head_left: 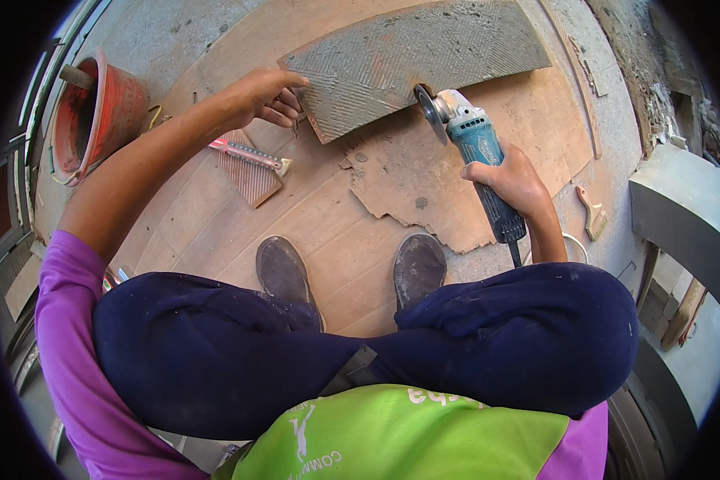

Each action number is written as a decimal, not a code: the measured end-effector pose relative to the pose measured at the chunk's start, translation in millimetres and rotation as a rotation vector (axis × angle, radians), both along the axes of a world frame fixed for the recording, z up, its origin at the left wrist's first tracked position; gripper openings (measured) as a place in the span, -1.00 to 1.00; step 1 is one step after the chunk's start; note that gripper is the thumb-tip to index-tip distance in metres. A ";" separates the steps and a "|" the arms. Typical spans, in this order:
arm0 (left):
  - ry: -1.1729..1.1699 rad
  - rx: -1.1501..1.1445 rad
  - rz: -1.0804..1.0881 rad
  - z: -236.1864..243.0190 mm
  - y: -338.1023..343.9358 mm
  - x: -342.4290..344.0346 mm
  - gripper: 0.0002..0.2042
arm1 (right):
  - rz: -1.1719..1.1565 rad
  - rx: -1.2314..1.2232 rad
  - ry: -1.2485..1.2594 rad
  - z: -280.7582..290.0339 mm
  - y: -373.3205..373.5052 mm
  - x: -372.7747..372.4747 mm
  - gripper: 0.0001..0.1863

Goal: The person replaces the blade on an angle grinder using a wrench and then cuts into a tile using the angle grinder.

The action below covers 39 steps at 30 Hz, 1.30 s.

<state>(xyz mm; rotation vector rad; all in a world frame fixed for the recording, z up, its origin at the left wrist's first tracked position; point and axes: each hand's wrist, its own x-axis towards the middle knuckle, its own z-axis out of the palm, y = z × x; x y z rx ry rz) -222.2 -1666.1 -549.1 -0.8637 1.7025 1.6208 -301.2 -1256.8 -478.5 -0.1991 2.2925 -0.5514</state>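
My right hand is wrapped around the teal and black body of an angle grinder, whose cord trails toward my right knee. The grinder's cutting disc meets the near edge of a tile at a dark notch; whether it spins I cannot tell. Grey ridged mortar lines cover the tile's upper face. At the tile's left end, my left hand holds the edge, thumb on the face and the other fingers curled beside it.
A red bucket stands at the left. A pink-handled tool lies on a ridged tile piece. To the right are a paintbrush and long strip. A torn brown sheet lies beyond my shoes.
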 end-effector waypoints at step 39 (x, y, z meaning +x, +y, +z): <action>0.002 -0.011 -0.013 0.5 -0.8 -1.2 -0.58 | 0.043 0.012 0.069 9.7 -1.6 4.2 -0.33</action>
